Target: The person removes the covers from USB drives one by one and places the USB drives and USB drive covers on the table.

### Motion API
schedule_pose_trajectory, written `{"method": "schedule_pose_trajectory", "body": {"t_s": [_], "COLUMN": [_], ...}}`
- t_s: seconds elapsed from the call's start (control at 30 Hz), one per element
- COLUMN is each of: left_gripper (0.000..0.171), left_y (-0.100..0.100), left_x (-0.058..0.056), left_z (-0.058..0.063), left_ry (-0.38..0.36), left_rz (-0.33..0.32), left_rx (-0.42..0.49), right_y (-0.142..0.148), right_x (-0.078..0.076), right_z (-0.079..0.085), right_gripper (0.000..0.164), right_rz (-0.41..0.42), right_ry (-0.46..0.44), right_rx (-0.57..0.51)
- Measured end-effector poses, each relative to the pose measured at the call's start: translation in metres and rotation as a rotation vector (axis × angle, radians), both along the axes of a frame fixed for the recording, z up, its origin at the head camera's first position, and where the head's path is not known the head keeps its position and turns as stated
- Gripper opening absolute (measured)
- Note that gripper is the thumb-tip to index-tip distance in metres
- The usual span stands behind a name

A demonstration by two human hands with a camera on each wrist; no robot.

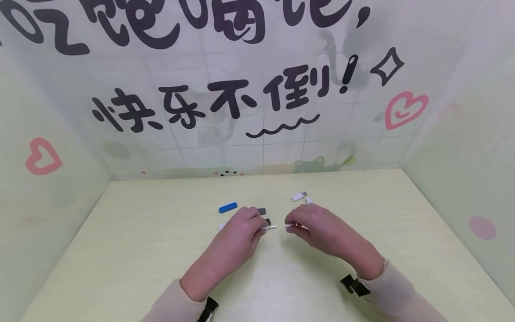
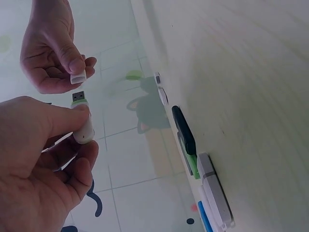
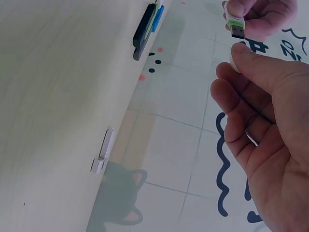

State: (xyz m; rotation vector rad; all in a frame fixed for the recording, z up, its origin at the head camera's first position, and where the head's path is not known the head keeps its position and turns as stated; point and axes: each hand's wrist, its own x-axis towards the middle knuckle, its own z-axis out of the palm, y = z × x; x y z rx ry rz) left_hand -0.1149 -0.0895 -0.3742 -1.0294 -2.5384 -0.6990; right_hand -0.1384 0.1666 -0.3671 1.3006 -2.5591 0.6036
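In the left wrist view, my left hand (image 1: 237, 235) pinches a white USB flash drive (image 2: 86, 128) between thumb and fingers. Its bare metal plug, with a green band at the base, points toward my right hand (image 1: 322, 228). Thumb and fingertips of that right hand hold a small white cap (image 2: 78, 77), its open end facing the plug. A short gap separates cap and plug. Both hands are raised over the middle of the table. In the right wrist view, the thumb covers much of the cap (image 3: 234, 59).
A blue flash drive (image 1: 228, 207) lies beyond my left hand on the table (image 1: 120, 250). A grey one (image 1: 262, 211), a dark piece (image 1: 268, 221) and a partly hidden white one (image 2: 216, 198) lie nearby. Beyond my right hand are an uncapped white drive (image 1: 299, 196) and a white cap (image 1: 309, 201).
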Motion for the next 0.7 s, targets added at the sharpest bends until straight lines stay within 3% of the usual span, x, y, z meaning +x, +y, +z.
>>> {"method": "schedule_pose_trajectory", "body": {"t_s": [0.7], "left_gripper": [0.008], "left_y": [0.014], "left_x": [-0.014], "left_z": [-0.002], "left_ry": [-0.109], "left_rz": [0.070], "left_rx": [-0.027], "right_y": [0.029], "right_x": [0.006], "right_z": [-0.001], "right_gripper": [0.016], "right_rz": [-0.037], "right_ry": [-0.018], "right_rx": [0.016]}}
